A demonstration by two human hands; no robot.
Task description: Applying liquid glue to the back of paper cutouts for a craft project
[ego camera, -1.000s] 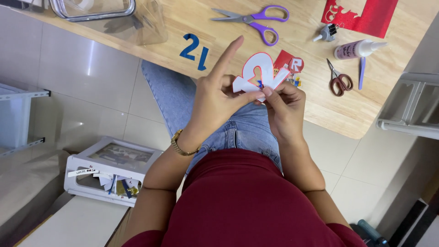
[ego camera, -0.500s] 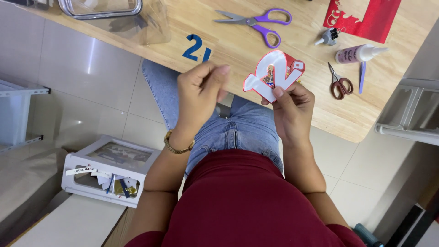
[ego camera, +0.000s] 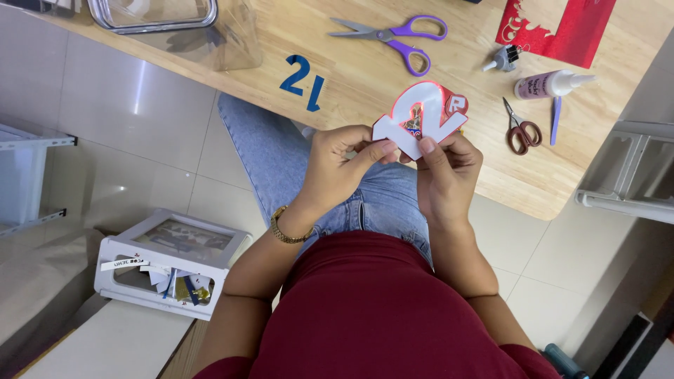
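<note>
Head view: I look down past my red top and jeans at the edge of a wooden table (ego camera: 435,175).
Far left, floor: a white bin (ego camera: 168,263) with paper scraps stands on the tiles beside my left arm.
Table, left end: a clear plastic box (ego camera: 151,14) sits at the top edge, and blue cut-out digits (ego camera: 303,78) lie flat on the wood just to its right.
My left hand (ego camera: 335,168): fingers closed in a pinch on the lower left edge of the cut-out, a gold bracelet (ego camera: 286,229) on the wrist.
Cut-out: a white paper number shape with red trim (ego camera: 421,116) is held between both my hands, above my lap and just over the near edge of the table, its face turned up toward me.
My right hand (ego camera: 446,172): thumb and fingers closed on the lower right part of the cut-out, touching it right beside the left hand.
Table, middle: purple-handled scissors (ego camera: 397,35) lie open, well apart from my hands.
Table, right: a binder clip (ego camera: 502,60), a glue bottle (ego camera: 547,84), small brown-handled scissors (ego camera: 521,130) and a red glitter sheet (ego camera: 562,28) lie beyond the cut-out.
</note>
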